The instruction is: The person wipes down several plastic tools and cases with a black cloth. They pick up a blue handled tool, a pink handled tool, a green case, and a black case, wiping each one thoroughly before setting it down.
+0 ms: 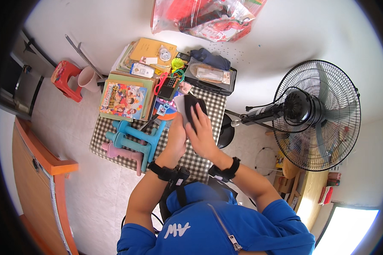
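Both hands meet over the right part of a table with a black-and-white checked cloth [199, 159]. Between them is a folded black cloth item [190, 108] with a pale grey flat piece along its left side; what exactly it is, I cannot tell. My left hand [176, 137] is turned on edge and holds the lower left of the pale piece. My right hand [200, 132] lies on the black part, its fingers stretched out. Just left of the hands are a blue and orange round thing [168, 114], a small blue tag [163, 109] and a dark calculator [168, 88].
Blue plastic T-shaped pieces [137, 130] and a pink one [123, 152] lie front left. Behind them are a colourful book [124, 100] and stacked papers [153, 51]. A black case [207, 86] stands back right, a large fan [317, 114] at right, a red stool [67, 81] at left.
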Tool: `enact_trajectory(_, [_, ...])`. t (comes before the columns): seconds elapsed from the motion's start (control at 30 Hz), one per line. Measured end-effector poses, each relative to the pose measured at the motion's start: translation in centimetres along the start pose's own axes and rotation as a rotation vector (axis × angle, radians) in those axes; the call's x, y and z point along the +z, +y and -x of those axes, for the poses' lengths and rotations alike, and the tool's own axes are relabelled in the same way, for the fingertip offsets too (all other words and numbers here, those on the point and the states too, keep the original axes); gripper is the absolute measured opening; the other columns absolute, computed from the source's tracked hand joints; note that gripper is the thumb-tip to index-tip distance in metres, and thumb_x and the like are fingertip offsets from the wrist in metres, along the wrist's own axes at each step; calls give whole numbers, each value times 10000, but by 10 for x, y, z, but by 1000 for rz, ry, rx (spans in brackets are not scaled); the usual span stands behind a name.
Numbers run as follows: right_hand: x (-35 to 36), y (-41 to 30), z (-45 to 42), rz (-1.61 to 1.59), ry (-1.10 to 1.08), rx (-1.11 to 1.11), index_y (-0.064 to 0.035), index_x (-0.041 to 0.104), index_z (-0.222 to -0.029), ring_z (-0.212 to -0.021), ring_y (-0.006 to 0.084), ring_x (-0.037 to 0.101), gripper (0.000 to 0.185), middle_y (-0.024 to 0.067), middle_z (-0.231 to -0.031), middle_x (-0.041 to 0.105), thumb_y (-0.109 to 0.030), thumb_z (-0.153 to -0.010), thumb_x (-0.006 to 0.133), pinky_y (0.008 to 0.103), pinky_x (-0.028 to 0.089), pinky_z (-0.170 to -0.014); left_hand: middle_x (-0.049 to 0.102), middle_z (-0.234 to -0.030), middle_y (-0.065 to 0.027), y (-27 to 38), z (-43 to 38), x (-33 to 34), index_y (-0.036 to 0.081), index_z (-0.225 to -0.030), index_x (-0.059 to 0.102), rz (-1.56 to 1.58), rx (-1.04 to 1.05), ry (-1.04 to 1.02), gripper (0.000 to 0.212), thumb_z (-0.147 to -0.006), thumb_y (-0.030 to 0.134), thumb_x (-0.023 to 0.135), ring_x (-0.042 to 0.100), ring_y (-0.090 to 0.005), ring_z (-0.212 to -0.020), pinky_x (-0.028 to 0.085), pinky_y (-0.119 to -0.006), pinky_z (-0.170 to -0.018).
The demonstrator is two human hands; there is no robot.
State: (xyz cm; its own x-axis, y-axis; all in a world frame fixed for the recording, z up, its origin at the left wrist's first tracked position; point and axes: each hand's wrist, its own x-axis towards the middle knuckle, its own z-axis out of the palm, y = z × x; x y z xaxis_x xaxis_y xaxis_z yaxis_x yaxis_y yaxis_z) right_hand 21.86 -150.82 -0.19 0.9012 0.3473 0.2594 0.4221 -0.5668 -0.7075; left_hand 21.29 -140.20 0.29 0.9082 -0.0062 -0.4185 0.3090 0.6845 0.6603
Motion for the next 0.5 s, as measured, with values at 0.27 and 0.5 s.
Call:
enact_trajectory(0.27, [2, 4, -2, -133, 4, 72, -37, 499, -1297, -1209, 444, 388, 420, 209, -1436, 324, -222, -919, 489, 427, 311, -1040, 558, -1183, -76, -14, -5, -5, 82, -1275, 446, 101, 32, 15, 446, -1013, 366, 224, 557, -187, -1080, 464, -329, -902])
enact_trajectory(0.5, [-3, -2, -6, 43, -126, -172, -51, 541, -1252, -1252, 429, 362, 406, 183, -1430, 341, -181, -869, 571, 457, 330, -1040, 532, -1222, -84, -17, -7, -10, 103, -1304, 424, 327, 26, 3, 390, -997, 318, 317, 542, -221, -1095, 472, -359, -910])
